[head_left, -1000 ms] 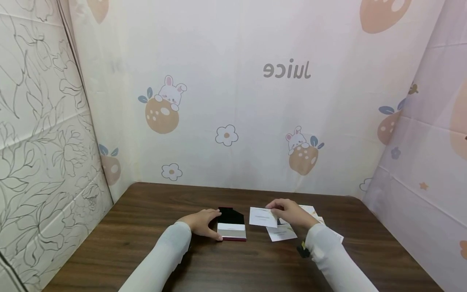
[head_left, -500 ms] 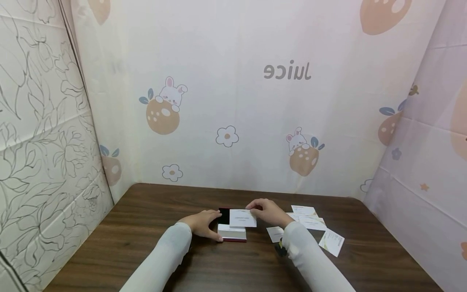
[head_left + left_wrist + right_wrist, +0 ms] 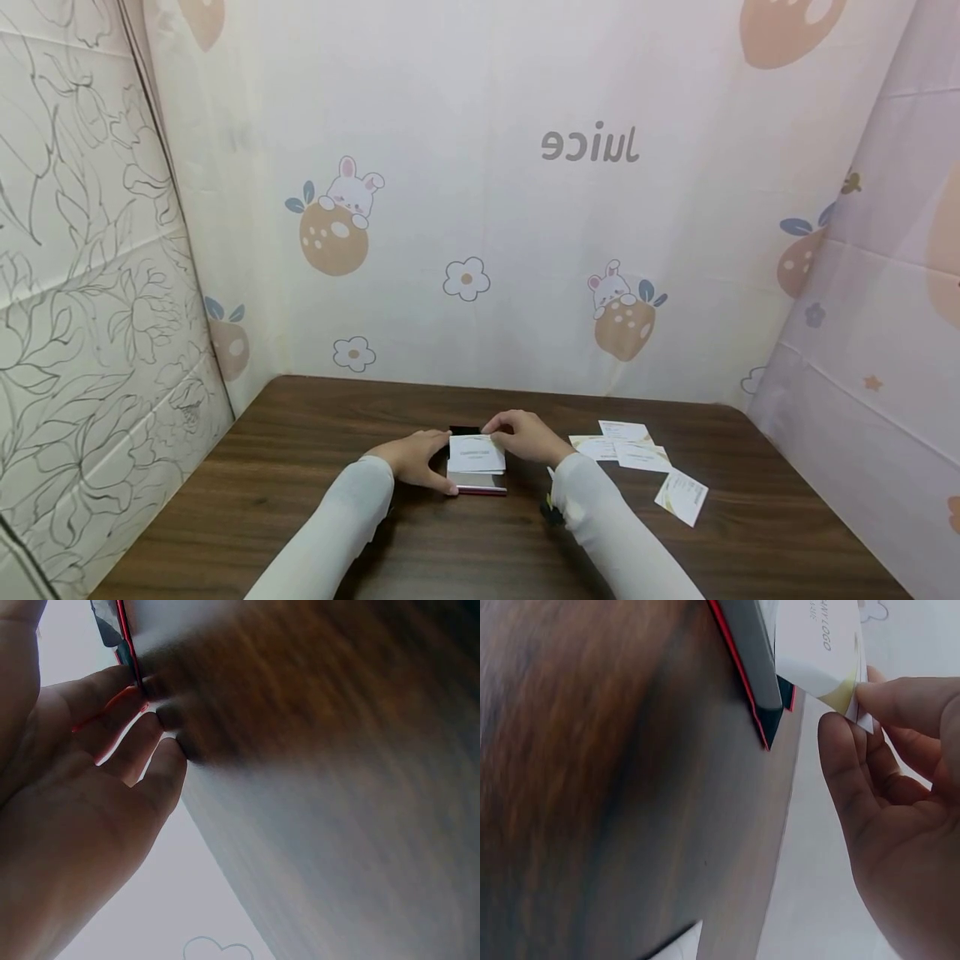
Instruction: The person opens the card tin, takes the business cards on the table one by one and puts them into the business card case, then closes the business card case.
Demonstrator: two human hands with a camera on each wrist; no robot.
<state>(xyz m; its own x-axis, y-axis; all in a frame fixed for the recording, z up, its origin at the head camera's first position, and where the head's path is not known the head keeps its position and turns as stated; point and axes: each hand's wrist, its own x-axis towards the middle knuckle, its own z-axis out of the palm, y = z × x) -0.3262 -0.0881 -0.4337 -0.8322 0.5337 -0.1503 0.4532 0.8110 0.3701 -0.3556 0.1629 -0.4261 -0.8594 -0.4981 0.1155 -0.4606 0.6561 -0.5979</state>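
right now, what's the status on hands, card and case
Left hand touching case. Right hand pinching card over it. Loose cards to the right; no obstruction seen.

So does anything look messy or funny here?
Two things: right of the right hand, loose cards lie scattered at different angles, not neatly stacked. And the word Juice on the patterned wall reads backwards, like in a mirror.

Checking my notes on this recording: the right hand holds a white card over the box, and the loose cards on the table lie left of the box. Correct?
Not quite: the loose cards lie right of the box, as the head view shows. The right hand does hold a white card over the box.
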